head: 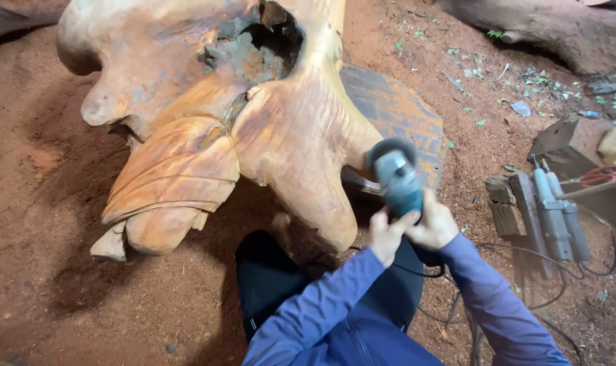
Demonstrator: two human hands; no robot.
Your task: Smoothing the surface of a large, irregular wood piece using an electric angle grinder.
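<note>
Teal grinder, 2 hands' grip, prob.

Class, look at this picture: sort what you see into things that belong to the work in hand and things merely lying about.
In use:
- left hand and right hand, both gripping the teal angle grinder
- large carved wood stump, beside the grinder's disc
- grinder's black cable

Lying about:
- grey power tools on wooden blocks
- rusty metal sheet
- scattered litter
</note>
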